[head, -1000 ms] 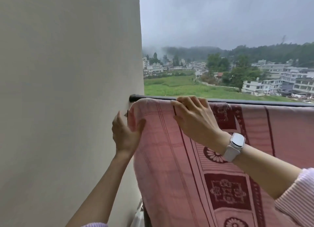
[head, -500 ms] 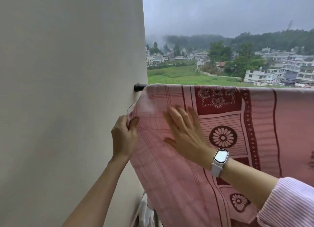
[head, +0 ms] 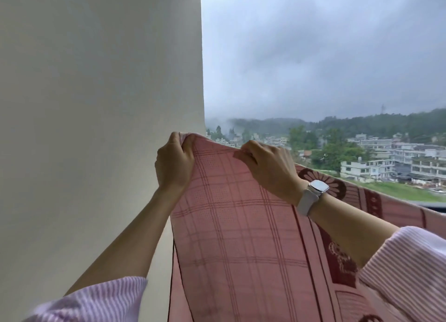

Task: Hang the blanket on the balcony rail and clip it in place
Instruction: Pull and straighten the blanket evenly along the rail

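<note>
A pink blanket with a dark red check and flower pattern is held up in front of me. My left hand grips its upper left corner beside the wall. My right hand, a white watch on its wrist, pinches the top edge a little to the right. The lifted cloth hides the left end of the balcony rail. Only a short dark piece of the rail shows at the far right, where the blanket still lies over it. No clip is visible.
A plain pale wall fills the left half and ends right beside my left hand. Past the blanket lie open air, a green field, white buildings and wooded hills under grey cloud.
Both hands have risen with the blanket's left edge, lifting it above the rail. My right hand went from lying flat on the cloth to pinching its top edge. The camera tilted upward.
</note>
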Demonstrator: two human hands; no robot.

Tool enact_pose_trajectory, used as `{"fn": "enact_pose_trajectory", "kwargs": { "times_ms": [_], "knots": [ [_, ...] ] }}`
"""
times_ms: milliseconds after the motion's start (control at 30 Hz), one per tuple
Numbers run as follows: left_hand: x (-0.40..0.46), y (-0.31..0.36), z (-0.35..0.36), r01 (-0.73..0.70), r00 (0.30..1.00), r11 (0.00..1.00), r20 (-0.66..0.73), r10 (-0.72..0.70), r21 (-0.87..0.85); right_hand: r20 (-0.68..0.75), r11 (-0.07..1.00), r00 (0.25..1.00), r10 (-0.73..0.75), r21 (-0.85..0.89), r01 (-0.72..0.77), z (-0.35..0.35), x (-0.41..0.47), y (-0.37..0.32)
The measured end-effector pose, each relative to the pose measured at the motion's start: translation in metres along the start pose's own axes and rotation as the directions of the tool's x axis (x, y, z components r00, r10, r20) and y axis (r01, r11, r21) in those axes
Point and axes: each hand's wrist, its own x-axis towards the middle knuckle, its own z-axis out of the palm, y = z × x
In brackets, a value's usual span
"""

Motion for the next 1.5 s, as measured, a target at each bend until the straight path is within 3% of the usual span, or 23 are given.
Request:
{"fn": "enact_pose_trajectory", "kwargs": {
  "times_ms": [167, 267, 400, 467, 500, 567, 667, 767, 833, 900, 967, 1067, 1133, 1267, 1333, 1500],
  "knots": [
    [0.031, -0.003, 0.039, -0.098, 0.993, 0.966, 0.091, 0.078, 0.241, 0.072, 0.993, 0.997, 0.024, -0.119, -0.015, 0.018, 0.03, 0.037],
    [0.026, -0.018, 0.066, -0.109, 0.97, 0.924, 0.242, 0.019, 0.366, 0.291, 0.97, 0.948, 0.131, -0.234, -0.062, 0.036, 0.024, 0.058],
    [0.0, -0.031, 0.077, -0.195, 0.781, 0.813, 0.589, -0.21, 0.548, 0.638, 0.92, 0.68, 0.361, -0.363, -0.147, 0.053, -0.005, 0.075],
    [-0.013, -0.034, 0.068, -0.146, 0.741, 0.852, 0.626, -0.242, 0.502, 0.75, 0.932, 0.555, 0.361, -0.307, -0.192, 0.055, -0.017, 0.078],
    [-0.02, -0.034, 0.062, -0.098, 0.748, 0.896, 0.626, -0.221, 0.432, 0.767, 0.94, 0.544, 0.341, -0.258, -0.225, 0.053, -0.021, 0.078],
    [-0.038, -0.029, 0.05, -0.042, 0.793, 0.971, 0.599, -0.11, 0.234, 0.725, 0.946, 0.612, 0.315, -0.185, -0.267, 0.042, -0.024, 0.07],
    [-0.075, -0.004, 0.033, -0.08, 0.841, 0.995, 0.532, 0.099, -0.06, 0.624, 0.963, 0.739, 0.255, -0.1, -0.249, 0.011, -0.033, 0.051],
    [-0.116, 0.012, 0.028, -0.19, 0.839, 0.974, 0.495, 0.226, -0.122, 0.555, 0.973, 0.804, 0.214, -0.043, -0.229, -0.024, -0.061, 0.036],
    [-0.143, 0.014, 0.025, -0.101, 0.922, 0.991, 0.366, 0.126, -0.087, 0.478, 0.98, 0.856, 0.198, -0.069, -0.188, -0.044, -0.093, 0.031],
    [-0.172, 0.012, 0.021, 0.134, 0.969, 0.987, 0.218, -0.113, -0.084, 0.38, 0.975, 0.911, 0.158, -0.205, -0.084, -0.058, -0.129, 0.031],
    [-0.199, 0.007, 0.02, 0.351, 0.92, 0.936, 0.199, -0.338, -0.033, 0.297, 0.949, 0.943, 0.15, -0.311, -0.053, -0.064, -0.16, 0.033],
    [-0.232, -0.004, 0.025, 0.588, 0.752, 0.807, 0.328, -0.572, 0.058, 0.178, 0.929, 0.968, 0.178, -0.353, -0.106, -0.059, -0.195, 0.027],
    [-0.243, -0.008, 0.023, 0.668, 0.69, 0.744, 0.375, -0.619, 0.0, 0.129, 0.935, 0.972, 0.196, -0.323, -0.146, -0.052, -0.213, 0.017],
    [-0.254, -0.022, 0.009, 0.705, 0.686, 0.709, 0.259, -0.68, -0.006, 0.18, 0.927, 0.96, 0.216, -0.348, -0.143, -0.044, -0.232, 0.004],
    [-0.255, -0.027, 0.001, 0.715, 0.671, 0.699, 0.282, -0.686, 0.001, 0.178, 0.924, 0.964, 0.199, -0.363, -0.124, -0.042, -0.23, 0.003],
    [-0.233, -0.026, -0.009, 0.651, 0.744, 0.758, 0.233, -0.627, -0.04, 0.139, 0.906, 0.977, 0.162, -0.414, -0.092, -0.027, -0.211, 0.0]
  ]
}}
